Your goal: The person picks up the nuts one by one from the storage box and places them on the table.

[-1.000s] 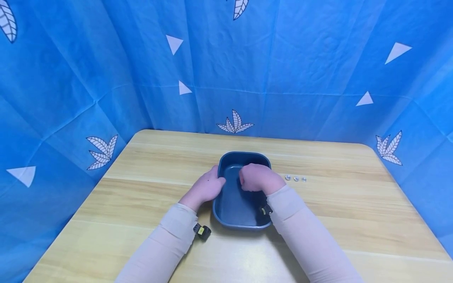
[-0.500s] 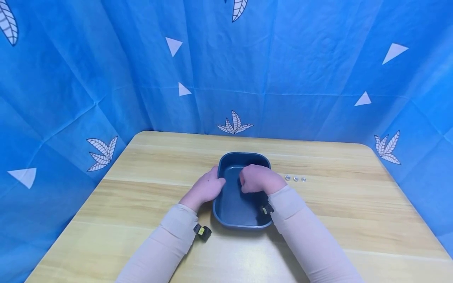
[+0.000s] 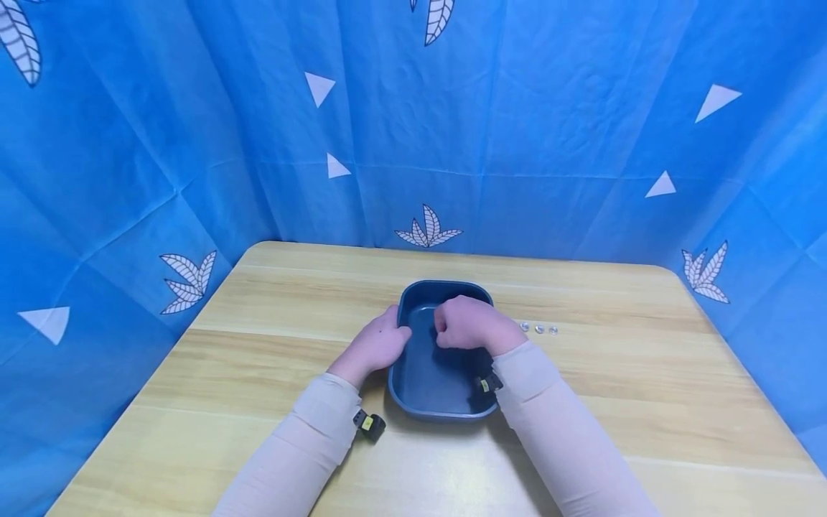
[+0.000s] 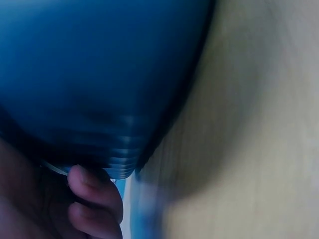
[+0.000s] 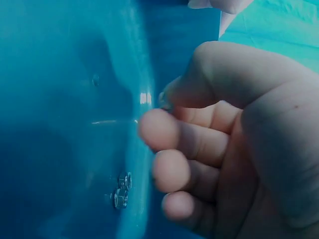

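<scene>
A deep blue rectangular basin (image 3: 433,388) with rounded corners sits on the wooden table. My left hand (image 3: 377,341) grips its left rim, thumb over the inside; in the left wrist view the curled fingers (image 4: 97,191) lie against the outer wall. Inside the basin, over its right side, is my right hand (image 3: 468,323), fingers curled. The right wrist view shows thumb and index fingertip pinching a small shiny piece (image 5: 165,102), mostly hidden. Beyond the fingertips, small shiny nut-like pieces (image 5: 120,198) lie in the basin.
Three small shiny round pieces (image 3: 539,329) lie in a row on the wooden table (image 3: 646,402), right of the basin. A blue patterned curtain (image 3: 549,143) hangs behind and at both sides of the table.
The right hand has shifted very slightly left and up inside the basin. The left hand, the basin and the row of pieces stay put; the head view tilts a little.
</scene>
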### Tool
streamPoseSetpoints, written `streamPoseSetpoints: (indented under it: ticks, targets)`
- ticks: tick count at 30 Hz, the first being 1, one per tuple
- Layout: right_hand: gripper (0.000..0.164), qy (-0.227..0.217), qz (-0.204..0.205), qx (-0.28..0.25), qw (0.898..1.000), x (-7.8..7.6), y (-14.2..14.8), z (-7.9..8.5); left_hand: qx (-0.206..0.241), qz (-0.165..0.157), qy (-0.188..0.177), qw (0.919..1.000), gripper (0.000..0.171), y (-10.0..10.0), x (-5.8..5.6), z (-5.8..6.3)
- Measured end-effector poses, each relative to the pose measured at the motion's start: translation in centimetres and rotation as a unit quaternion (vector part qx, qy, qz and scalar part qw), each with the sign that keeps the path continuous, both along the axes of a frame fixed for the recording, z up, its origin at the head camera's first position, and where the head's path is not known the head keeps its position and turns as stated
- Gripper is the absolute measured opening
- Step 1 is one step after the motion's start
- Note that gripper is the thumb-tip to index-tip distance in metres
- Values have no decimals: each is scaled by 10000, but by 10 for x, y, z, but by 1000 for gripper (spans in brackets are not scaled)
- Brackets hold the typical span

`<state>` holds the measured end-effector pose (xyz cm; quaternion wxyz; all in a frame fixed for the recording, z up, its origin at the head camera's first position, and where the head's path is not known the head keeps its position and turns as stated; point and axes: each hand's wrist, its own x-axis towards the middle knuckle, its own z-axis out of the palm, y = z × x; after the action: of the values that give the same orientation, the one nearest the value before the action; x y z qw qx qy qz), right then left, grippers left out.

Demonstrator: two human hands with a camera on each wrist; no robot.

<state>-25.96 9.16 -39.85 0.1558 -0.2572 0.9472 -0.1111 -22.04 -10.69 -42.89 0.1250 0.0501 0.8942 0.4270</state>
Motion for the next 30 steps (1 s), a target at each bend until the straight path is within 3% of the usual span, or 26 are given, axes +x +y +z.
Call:
streamPoseSetpoints:
  ticks: [20, 30]
  targets:
    - [9, 927, 328, -916, 9909, 9, 10, 22, -212, -3, 242, 9995, 49, -1, -1, -1]
    - [5, 873, 75, -1031, 9908, 21, 19, 41, -92, 69, 110, 9999, 53, 1, 0, -1]
